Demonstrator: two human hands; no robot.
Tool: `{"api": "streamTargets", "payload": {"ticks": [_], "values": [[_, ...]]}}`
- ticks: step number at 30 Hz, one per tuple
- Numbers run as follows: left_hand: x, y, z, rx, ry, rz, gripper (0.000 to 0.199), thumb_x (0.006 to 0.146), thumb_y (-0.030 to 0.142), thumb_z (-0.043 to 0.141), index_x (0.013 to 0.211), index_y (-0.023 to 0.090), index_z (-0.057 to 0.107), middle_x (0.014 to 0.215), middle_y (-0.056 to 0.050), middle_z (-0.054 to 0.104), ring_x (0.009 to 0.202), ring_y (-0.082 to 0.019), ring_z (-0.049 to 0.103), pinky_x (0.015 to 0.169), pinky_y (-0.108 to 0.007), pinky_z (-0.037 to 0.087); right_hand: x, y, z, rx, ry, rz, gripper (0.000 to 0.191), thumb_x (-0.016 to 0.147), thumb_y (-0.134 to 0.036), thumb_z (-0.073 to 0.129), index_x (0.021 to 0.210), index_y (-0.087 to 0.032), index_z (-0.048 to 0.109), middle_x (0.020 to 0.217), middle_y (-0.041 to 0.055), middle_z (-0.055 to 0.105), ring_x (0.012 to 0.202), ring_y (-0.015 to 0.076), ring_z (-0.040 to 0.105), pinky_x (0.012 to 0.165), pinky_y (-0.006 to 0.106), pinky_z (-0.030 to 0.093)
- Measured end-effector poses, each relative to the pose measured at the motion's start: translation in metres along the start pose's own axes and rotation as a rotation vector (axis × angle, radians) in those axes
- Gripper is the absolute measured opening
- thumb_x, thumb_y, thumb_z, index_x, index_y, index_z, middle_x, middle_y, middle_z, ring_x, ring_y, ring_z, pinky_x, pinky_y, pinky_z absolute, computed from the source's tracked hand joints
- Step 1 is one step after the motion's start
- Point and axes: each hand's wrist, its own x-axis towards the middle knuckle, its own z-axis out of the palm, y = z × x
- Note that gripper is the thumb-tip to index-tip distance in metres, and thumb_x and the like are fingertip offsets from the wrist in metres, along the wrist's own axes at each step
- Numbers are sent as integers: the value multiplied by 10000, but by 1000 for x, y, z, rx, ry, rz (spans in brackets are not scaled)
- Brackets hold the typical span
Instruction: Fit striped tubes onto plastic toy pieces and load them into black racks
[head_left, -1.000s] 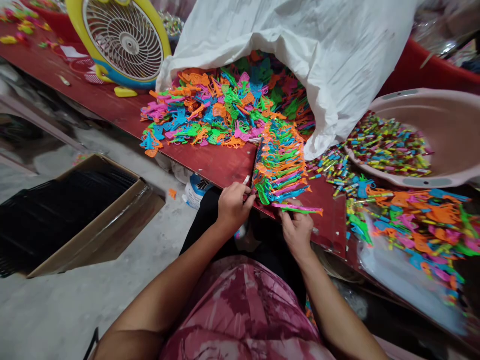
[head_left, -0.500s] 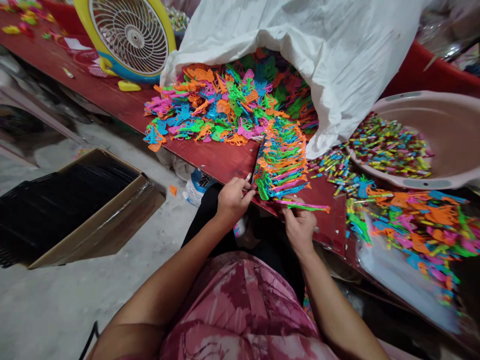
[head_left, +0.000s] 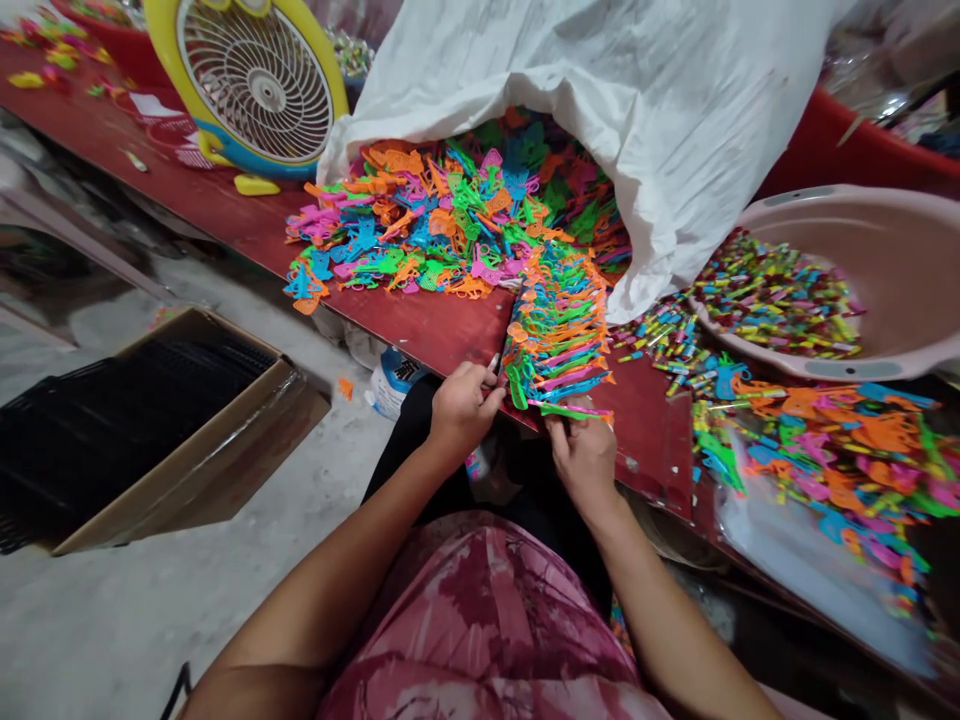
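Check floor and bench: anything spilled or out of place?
One small orange plastic piece lies alone on the concrete floor, off the red bench and apart from the others, so it looks dropped. The colourful plastic pieces also spread out of the white sack's mouth across the bench top.

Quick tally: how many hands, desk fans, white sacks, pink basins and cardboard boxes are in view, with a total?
Hands: 2 (left hand, right hand)
Desk fan: 1
White sack: 1
Pink basin: 1
Cardboard box: 1
Total: 6
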Motion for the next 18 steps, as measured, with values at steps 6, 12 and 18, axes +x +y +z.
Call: {"api": "streamTargets", "payload": {"ticks": [6, 12, 18], "values": [[3, -6, 1, 69, -17, 29, 58, 800, 171, 655, 774, 197, 611, 705, 23, 530, 647, -126, 511, 635, -251, 405, 2, -18, 3, -194, 19, 81, 202, 968, -272, 459, 841, -184, 590, 778, 85, 608, 647, 202, 534, 578, 315, 314], [-16, 23, -24, 123, 240, 187, 232, 884, 124, 480, 1058, 215, 604, 976, -61, 642, 915, -184, 596, 811, -324, 475, 2, -25, 3, -213, 34, 130, 230, 989, -289, 443, 845, -182, 586, 739, 62, 618, 585, 172, 533, 543, 312, 262], [-16, 79, -29, 348, 57, 581, 290, 847, 388, 691, 1114, 288, 634, 1071, -55, 671, 998, -236, 590, 870, -407, 381, 2, -25, 2, -148, 36, 173, 201, 969, -226, 453, 830, -185, 592, 722, 40, 616, 606, 167, 539, 554, 300, 266]]}}
